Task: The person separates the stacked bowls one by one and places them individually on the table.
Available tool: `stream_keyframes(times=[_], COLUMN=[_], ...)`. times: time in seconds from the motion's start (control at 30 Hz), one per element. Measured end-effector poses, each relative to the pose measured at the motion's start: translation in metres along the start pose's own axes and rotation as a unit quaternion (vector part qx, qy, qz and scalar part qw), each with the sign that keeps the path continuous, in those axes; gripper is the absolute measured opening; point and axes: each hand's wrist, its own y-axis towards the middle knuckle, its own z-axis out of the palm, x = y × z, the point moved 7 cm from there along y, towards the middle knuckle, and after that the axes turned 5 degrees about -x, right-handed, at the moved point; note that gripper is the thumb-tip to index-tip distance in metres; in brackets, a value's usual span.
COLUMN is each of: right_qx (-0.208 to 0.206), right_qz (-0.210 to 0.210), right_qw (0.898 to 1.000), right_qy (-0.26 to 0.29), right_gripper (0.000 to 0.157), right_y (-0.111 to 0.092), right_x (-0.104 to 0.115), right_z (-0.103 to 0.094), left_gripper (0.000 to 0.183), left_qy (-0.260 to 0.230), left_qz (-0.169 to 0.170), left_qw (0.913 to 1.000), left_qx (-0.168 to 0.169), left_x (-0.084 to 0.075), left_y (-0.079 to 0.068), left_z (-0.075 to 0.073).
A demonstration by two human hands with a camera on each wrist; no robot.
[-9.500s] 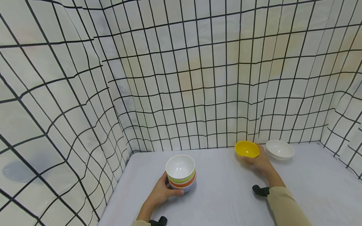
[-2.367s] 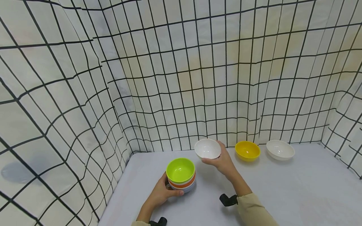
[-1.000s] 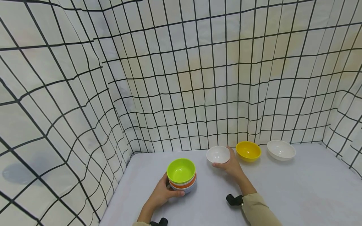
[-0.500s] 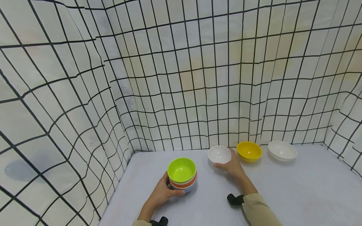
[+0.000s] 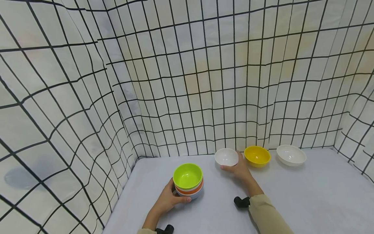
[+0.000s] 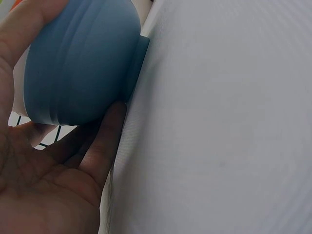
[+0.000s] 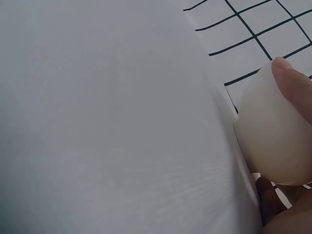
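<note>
In the head view, my left hand (image 5: 166,201) holds a stack of bowls low on its left side. A lime green bowl (image 5: 187,177) tops the stack, with white and orange rims below it. The light blue bottom bowl (image 6: 87,63) fills much of the left wrist view, its foot at the cloth and my fingers under its curve. At the table's back, my right hand (image 5: 242,169) grips a small white bowl (image 5: 226,157), thumb at the near side. Its smooth outer wall shows in the right wrist view, close to the cloth.
A yellow bowl (image 5: 257,156) stands just right of my right hand, and a wider white bowl (image 5: 291,155) sits beyond it, making a row along the back edge. White cloth covers the table (image 5: 321,191). Black-gridded white walls (image 5: 204,81) rise behind and at the sides.
My right hand has left the yellow bowl and taken the small white bowl from the stack's top to the yellow bowl's left, exposing the green bowl. My left hand has stayed on the stack.
</note>
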Motion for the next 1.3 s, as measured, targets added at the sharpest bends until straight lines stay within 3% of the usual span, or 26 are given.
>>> stream_keyframes(times=[1.3], right_qx=[-0.011], right_qz=[0.001], right_qw=[1.0], right_qy=[-0.005], right_gripper=[0.122], right_y=[0.0032], right_x=[0.0065], right_z=[-0.0003], left_gripper=[0.113], left_qy=[-0.001], left_qz=[0.003], left_qw=[1.0], left_qx=[0.005], left_x=[0.0009], left_y=[0.0005], left_z=[0.0])
